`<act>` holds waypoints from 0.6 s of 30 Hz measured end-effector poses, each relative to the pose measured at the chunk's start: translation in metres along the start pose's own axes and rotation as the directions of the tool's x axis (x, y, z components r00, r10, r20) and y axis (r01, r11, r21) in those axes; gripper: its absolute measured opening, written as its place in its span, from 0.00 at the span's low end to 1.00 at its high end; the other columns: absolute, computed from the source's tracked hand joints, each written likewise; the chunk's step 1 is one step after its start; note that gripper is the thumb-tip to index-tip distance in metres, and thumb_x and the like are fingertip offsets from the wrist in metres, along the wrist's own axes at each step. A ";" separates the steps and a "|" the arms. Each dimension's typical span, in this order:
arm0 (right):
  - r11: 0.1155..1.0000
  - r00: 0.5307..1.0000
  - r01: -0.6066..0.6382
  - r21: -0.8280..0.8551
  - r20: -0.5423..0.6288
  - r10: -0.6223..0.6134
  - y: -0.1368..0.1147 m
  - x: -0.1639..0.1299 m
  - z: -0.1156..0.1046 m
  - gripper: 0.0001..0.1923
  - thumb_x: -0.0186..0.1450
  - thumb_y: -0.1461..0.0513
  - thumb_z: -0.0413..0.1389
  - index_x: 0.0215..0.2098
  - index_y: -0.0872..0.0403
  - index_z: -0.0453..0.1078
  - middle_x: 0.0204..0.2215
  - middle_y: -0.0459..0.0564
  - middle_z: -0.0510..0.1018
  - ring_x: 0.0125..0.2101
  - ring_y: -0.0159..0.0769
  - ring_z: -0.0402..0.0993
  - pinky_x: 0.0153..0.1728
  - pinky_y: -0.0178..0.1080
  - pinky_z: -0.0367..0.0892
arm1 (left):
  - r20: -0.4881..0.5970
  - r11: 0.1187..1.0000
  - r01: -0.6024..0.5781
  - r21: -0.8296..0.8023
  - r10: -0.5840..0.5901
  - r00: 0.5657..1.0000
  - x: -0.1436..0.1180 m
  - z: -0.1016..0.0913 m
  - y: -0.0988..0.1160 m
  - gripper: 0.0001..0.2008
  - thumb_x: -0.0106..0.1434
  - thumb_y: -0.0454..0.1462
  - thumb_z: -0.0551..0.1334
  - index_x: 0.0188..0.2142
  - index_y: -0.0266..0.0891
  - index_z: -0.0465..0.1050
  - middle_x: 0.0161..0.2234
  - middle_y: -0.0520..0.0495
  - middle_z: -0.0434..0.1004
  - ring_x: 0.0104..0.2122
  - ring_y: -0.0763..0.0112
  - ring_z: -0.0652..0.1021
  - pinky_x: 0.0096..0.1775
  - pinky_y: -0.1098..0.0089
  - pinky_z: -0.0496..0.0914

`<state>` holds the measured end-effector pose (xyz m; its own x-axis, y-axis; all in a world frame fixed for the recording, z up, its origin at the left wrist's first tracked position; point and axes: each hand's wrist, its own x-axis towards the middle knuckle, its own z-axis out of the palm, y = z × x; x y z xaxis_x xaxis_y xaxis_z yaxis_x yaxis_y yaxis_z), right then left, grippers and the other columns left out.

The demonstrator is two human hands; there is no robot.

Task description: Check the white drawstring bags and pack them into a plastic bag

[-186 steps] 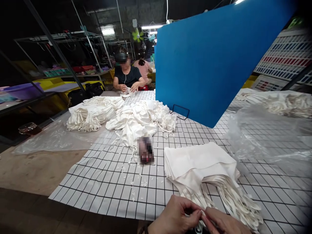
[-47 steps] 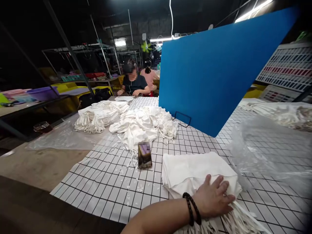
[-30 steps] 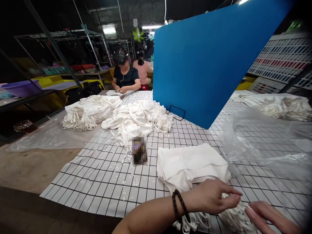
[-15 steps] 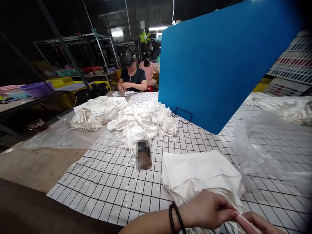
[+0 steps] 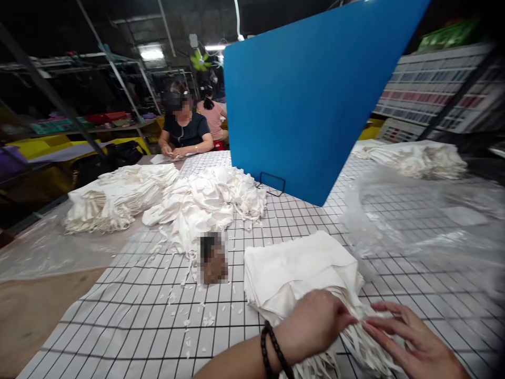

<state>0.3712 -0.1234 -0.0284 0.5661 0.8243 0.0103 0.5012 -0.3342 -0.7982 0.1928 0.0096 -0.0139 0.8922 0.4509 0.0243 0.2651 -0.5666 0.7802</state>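
Left hand (image 5: 313, 323): had left its flat press on top of the white fabric stack (image 5: 295, 258), seen less than two seconds earlier, and was at the straps (image 5: 366, 350) by the stack's near right side. Its grip looked pinched on the straps, thumb and finger together, though the back of the hand hid part of this.
Right hand (image 5: 414, 337): showed more fully than half a second before, fingers partly spread, tips just beside the left fingertips. Whether its grip held a strap or only touched one, I could not tell.
White fabric stack: had stayed on the checked cloth (image 5: 134, 321) over the desk (image 5: 31, 310), its straps trailing toward the person.
Straps in hand: the handling seemed to have passed from the flat fabric to the straps, and with many hanging loose it looked unfinished.
Crumpled heap (image 5: 209, 197): had stayed put, well apart from both hands.
Blue board (image 5: 307, 105): sat further left because the view had swung right.
Co-worker's hands (image 5: 175, 151): apart earlier, they had come together over white cloth.
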 end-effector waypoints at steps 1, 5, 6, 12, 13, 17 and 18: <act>0.999 0.999 -0.033 0.039 0.028 0.031 -0.005 0.005 -0.004 0.18 0.46 0.46 0.64 0.27 0.49 0.78 0.42 0.54 0.76 0.42 0.46 0.74 0.29 0.33 0.72 | -0.068 1.000 0.004 0.014 -0.003 0.998 0.004 -0.003 -0.003 0.13 0.65 0.46 0.58 0.39 0.39 0.74 0.34 0.47 0.76 0.36 0.67 0.75 0.39 0.70 0.69; 0.897 0.943 -0.314 0.311 0.212 0.257 -0.021 0.025 -0.009 0.16 0.55 0.50 0.62 0.30 0.55 0.74 0.26 0.50 0.76 0.24 0.33 0.70 0.23 0.33 0.68 | -0.277 0.989 -0.001 0.146 0.041 0.960 0.031 -0.014 -0.016 0.13 0.63 0.38 0.61 0.46 0.38 0.68 0.43 0.44 0.71 0.45 0.63 0.71 0.48 0.65 0.67; 0.833 0.918 -0.387 0.396 0.254 0.305 -0.024 0.030 -0.007 0.16 0.55 0.52 0.62 0.30 0.56 0.72 0.26 0.49 0.76 0.21 0.30 0.68 0.21 0.32 0.66 | -0.270 0.983 -0.005 0.184 0.056 0.961 0.039 -0.015 -0.018 0.14 0.62 0.37 0.61 0.48 0.37 0.67 0.44 0.43 0.70 0.47 0.62 0.70 0.49 0.64 0.67; 0.620 0.847 -0.532 0.577 0.369 0.384 -0.033 0.057 0.014 0.10 0.54 0.60 0.62 0.26 0.58 0.68 0.22 0.47 0.75 0.17 0.25 0.65 0.13 0.28 0.61 | -0.171 0.942 0.047 0.331 0.011 0.985 0.069 -0.007 -0.026 0.10 0.60 0.30 0.57 0.41 0.36 0.70 0.40 0.43 0.70 0.44 0.62 0.70 0.47 0.63 0.67; 0.625 0.848 -0.530 0.573 0.375 0.375 -0.034 0.061 0.017 0.09 0.54 0.61 0.61 0.25 0.58 0.67 0.21 0.47 0.74 0.16 0.25 0.65 0.12 0.28 0.60 | -0.168 0.938 0.064 0.340 -0.006 0.986 0.071 -0.006 -0.028 0.10 0.59 0.29 0.56 0.40 0.36 0.71 0.39 0.43 0.70 0.43 0.62 0.70 0.47 0.64 0.67; 0.654 0.851 -0.523 0.546 0.382 0.361 -0.035 0.074 0.029 0.07 0.55 0.62 0.59 0.25 0.58 0.67 0.19 0.46 0.74 0.14 0.25 0.65 0.10 0.27 0.59 | -0.165 0.933 0.088 0.349 -0.031 0.986 0.073 -0.004 -0.035 0.14 0.56 0.27 0.56 0.40 0.36 0.74 0.37 0.43 0.72 0.42 0.63 0.71 0.45 0.66 0.67; 0.658 0.850 -0.524 0.541 0.379 0.365 -0.035 0.077 0.032 0.07 0.55 0.62 0.59 0.24 0.57 0.67 0.19 0.45 0.73 0.13 0.25 0.64 0.09 0.27 0.58 | -0.167 0.934 0.085 0.348 -0.028 0.986 0.073 -0.003 -0.036 0.14 0.56 0.27 0.55 0.40 0.36 0.74 0.37 0.43 0.72 0.41 0.63 0.72 0.45 0.66 0.67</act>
<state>0.3764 -0.0335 -0.0186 0.4158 0.7524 -0.5109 -0.3206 -0.4045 -0.8565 0.2475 0.0650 -0.0379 0.8108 0.5755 0.1065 0.4509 -0.7302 0.5133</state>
